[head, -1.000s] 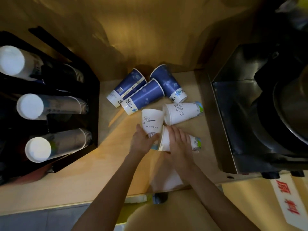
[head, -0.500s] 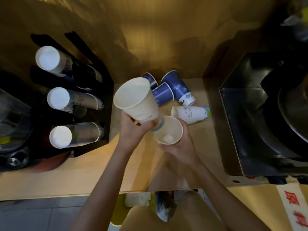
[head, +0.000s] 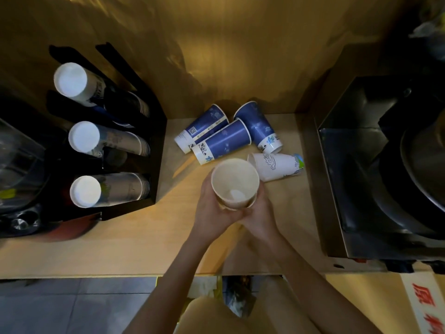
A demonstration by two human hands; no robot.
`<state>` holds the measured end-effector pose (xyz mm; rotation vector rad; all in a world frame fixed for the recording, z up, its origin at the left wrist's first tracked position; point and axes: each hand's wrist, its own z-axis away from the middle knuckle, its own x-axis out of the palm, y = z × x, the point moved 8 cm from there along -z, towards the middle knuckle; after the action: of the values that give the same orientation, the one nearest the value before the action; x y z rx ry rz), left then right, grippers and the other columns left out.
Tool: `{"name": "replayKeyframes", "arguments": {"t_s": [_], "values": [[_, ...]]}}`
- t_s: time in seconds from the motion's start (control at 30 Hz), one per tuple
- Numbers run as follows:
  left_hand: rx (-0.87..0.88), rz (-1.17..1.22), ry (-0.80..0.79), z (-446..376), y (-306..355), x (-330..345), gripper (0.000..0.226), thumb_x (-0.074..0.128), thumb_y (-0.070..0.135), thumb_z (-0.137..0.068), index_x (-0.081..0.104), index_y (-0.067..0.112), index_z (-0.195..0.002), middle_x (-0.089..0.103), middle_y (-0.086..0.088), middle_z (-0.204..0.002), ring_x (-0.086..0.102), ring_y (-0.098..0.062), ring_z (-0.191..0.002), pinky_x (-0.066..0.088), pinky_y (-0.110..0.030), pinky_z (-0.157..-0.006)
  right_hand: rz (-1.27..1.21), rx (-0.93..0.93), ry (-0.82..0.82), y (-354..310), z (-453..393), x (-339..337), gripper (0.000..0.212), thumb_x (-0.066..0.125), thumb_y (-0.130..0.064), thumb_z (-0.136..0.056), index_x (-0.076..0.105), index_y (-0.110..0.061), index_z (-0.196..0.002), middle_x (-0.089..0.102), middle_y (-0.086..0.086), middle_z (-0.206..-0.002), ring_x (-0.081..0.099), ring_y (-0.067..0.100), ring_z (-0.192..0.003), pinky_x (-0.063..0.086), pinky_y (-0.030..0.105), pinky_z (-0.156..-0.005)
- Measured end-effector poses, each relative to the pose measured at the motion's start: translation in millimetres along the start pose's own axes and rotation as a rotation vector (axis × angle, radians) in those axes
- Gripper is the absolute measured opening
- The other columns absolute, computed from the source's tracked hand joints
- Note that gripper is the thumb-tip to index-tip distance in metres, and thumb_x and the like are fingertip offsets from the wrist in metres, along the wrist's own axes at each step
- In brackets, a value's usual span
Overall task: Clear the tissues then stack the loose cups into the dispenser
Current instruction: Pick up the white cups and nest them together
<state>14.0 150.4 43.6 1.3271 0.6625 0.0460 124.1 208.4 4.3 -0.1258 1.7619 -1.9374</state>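
- Both hands meet over the middle of the counter (head: 134,239), cupped round a nested pair of white cups (head: 234,183) held mouth-up; two rims show one inside the other, so I judge one cup has been pushed into the other.
- The left hand (head: 212,208) wraps the left wall, its grip closed on the cups; the right hand (head: 261,214) closes on the right wall and lower part. Two hands make sense here: one steadies, the other seats the inner cup.
- A pale patch lies in the bottom of the inner cup; I cannot tell whether it is a scrap of tissue or just light.
- One more white cup (head: 275,167) lies on its side just right of the held pair, mouth toward the hands, near enough to be an easy next pick.
- Three blue cups (head: 224,141) lie tipped over behind it, bunched together and touching, against the back wall.
- The dispenser (head: 154,165) stands at the left, well apart from the loose cups, with three stacks poking out base-first. Its nearest stack (head: 108,190) looks white like the held cups, so that slot seems the likely home.
- No tissues show on the counter; that part looks finished, while the stacking has barely begun.
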Motion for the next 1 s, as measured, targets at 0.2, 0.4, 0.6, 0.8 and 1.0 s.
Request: {"name": "replayKeyframes", "arguments": {"t_s": [0.2, 0.4, 0.6, 0.8, 1.0], "values": [[-0.054, 0.026, -0.026, -1.4, -9.6, 3.5, 0.102, 0.083, 0.044, -0.039, 0.031, 0.039, -0.127, 0.051, 0.009, -0.126, 0.047, 0.013, -0.105, 0.037, 0.000, -0.085, 0.086, -0.012, -0.065, 1.1, -2.0, 1.5, 0.078, 0.079, -0.029, -0.057, 0.039, -0.033, -0.123, 0.053, -0.020, -0.111, 0.055, 0.010, -0.107, 0.049, 0.031, -0.090], [-0.058, 0.005, 0.003, -4.9, -19.4, 4.4, 0.085, 0.086, 0.038, -0.042, 0.035, 0.054, -0.108, 0.047, 0.031, -0.110, 0.044, 0.023, -0.101, 0.042, 0.000, -0.079, 0.270, 0.023, -0.361, -2.6, -23.4, -23.0, 0.071, 0.080, -0.016, -0.063, 0.044, -0.024, -0.125, 0.063, -0.004, -0.114, 0.060, 0.015, -0.104, 0.050, 0.032, -0.091], [-0.056, 0.024, -0.001, -3.6, -22.7, 3.7, 0.091, 0.089, 0.019, -0.049, 0.034, 0.043, -0.117, 0.045, 0.030, -0.113, 0.043, 0.023, -0.102, 0.043, -0.015, -0.086, 0.824, -0.234, -0.174, -42.7, -67.3, -47.5, 0.058, 0.061, -0.007, -0.079, 0.042, -0.016, -0.133, 0.050, 0.008, -0.136, 0.043, 0.025, -0.126, 0.036, 0.036, -0.102], [-0.088, 0.066, 0.010, -0.7, -23.2, 4.6, 0.093, 0.084, 0.038, -0.044, 0.036, 0.038, -0.124, 0.046, 0.029, -0.118, 0.044, 0.016, -0.108, 0.046, -0.025, -0.092, 1.098, -0.214, -0.273, -5.4, -86.7, -27.3, 0.083, 0.059, -0.005, -0.082, 0.010, -0.017, -0.147, 0.015, 0.003, -0.158, 0.009, 0.024, -0.146, 0.008, 0.037, -0.118], [-0.076, 0.089, 0.008, -0.3, -22.2, 4.7, 0.096, 0.081, 0.044, -0.043, 0.037, 0.032, -0.127, 0.050, 0.014, -0.123, 0.047, -0.004, -0.115, 0.048, -0.038, -0.098, 1.014, -0.149, -0.276, -6.9, -89.3, -31.3, 0.094, 0.074, -0.023, -0.072, 0.016, -0.020, -0.145, 0.036, 0.010, -0.148, 0.034, 0.030, -0.134, 0.025, 0.040, -0.110]]}}
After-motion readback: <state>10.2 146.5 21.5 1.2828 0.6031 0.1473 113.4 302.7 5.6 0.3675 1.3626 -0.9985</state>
